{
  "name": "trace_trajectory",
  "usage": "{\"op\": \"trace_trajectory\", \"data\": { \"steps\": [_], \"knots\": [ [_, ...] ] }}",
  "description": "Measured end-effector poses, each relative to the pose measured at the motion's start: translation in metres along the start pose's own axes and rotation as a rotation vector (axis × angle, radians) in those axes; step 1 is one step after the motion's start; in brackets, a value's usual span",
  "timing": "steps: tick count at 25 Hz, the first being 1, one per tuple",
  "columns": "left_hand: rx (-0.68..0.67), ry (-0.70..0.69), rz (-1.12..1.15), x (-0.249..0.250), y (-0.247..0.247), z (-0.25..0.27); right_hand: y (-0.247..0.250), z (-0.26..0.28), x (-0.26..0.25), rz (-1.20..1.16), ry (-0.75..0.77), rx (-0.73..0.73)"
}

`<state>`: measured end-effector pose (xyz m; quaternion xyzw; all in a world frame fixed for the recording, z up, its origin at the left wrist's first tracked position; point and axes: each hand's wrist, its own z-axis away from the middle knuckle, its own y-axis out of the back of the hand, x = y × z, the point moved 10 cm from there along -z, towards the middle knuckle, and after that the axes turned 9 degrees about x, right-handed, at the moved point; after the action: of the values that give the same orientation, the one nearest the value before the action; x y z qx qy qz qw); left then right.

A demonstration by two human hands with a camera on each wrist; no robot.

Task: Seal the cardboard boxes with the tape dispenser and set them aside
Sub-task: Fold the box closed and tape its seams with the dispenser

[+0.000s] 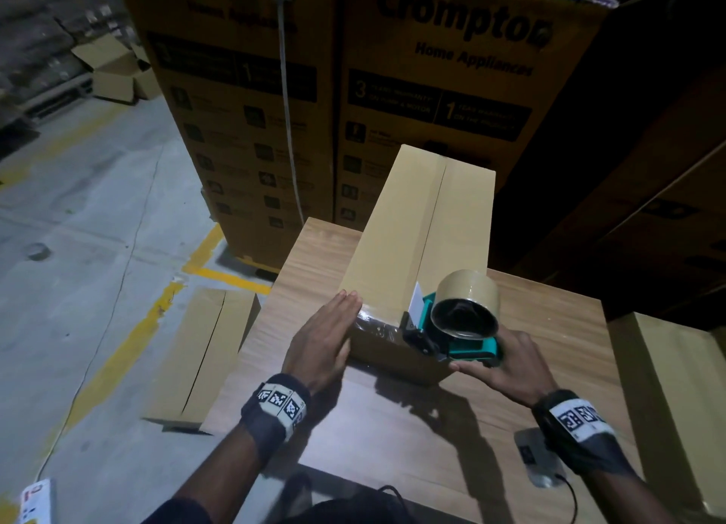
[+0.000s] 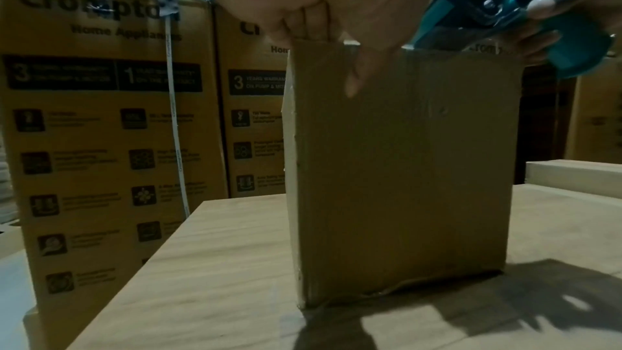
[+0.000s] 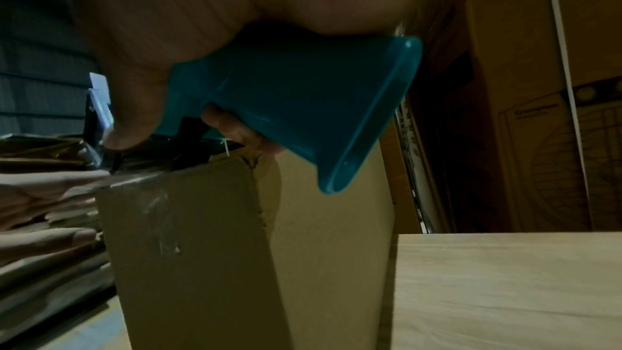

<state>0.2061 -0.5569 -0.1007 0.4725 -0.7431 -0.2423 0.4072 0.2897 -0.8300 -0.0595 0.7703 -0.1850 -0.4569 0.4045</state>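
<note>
Long cardboard box (image 1: 416, 232) lies on the bench (image 1: 550, 358), its long axis running 6 to 12 o'clock away from the person, centre seam (image 1: 434, 213) between the top flaps running the same way. Tape dispenser (image 1: 451, 327) sits at the box's near end, at the 6 o'clock tip of that seam, roll of brown tape (image 1: 467, 303) on top, front end w/ cutter aimed toward 12. Right hand (image 1: 506, 362) has its grip wrapped round the teal handle; in the right wrist view fingers (image 3: 235, 129) curl under it, thumb on the other side. Left hand (image 1: 326, 339) is at the box's near-left corner, approx 9 o'clock from the dispenser, grip spread flat, fingers straight along the top edge and thumb down the near face, holding nothing, just steadying. Judgement: seam looks untaped beyond the near end, so the coming pull goes straight toward 12 along it; right hand is the one on the line, left stays off to the side as brace. Glossy patch at the near end suggests tape already stuck there, can't tell for sure. Another box (image 1: 204, 350) lies on the floor at 9 o'clock of the bench.
</note>
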Motion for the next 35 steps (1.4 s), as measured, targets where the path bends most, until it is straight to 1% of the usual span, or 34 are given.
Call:
{"op": "trace_trajectory", "data": {
  "steps": [2,5,11,14,17,19,23,25,27,29,31,35],
  "knots": [
    [-0.003,-0.011,-0.041,-0.003,0.0,-0.007,0.003,-0.001,-0.005,-0.043,-0.008,0.006],
    [-0.028,-0.028,-0.111,-0.002,-0.002,-0.009,0.012,-0.003,-0.015,-0.075,0.03,0.013],
    [-0.078,-0.034,-0.161,-0.005,-0.004,-0.009,0.047,0.004,-0.015,-0.016,0.089,0.056],
    [-0.089,-0.01,-0.155,-0.005,-0.007,-0.008,0.068,0.018,-0.002,0.009,0.09,0.054],
    [-0.1,0.002,-0.14,-0.006,-0.008,-0.007,0.078,0.035,0.023,0.059,0.05,0.043],
    [-0.107,0.0,-0.142,-0.005,-0.01,-0.008,0.075,0.045,0.039,0.108,0.038,0.055],
    [-0.074,0.039,-0.148,0.0,-0.007,-0.006,0.061,0.054,0.058,0.14,0.025,0.08],
    [-0.056,0.037,-0.156,0.009,-0.008,-0.007,0.062,0.055,0.061,0.132,0.014,0.092],
    [-0.06,-0.011,-0.153,0.027,-0.016,-0.009,0.06,0.055,0.06,0.123,0.033,0.1],
    [-0.125,-0.068,-0.145,0.052,-0.038,-0.011,0.061,0.054,0.06,0.115,0.045,0.106],
    [-0.19,-0.09,-0.133,0.073,-0.06,-0.011,0.061,0.054,0.059,0.099,0.049,0.098],
    [-0.204,-0.124,-0.137,0.103,-0.075,-0.012,0.061,0.056,0.059,0.088,0.068,0.124]
  ]
}}
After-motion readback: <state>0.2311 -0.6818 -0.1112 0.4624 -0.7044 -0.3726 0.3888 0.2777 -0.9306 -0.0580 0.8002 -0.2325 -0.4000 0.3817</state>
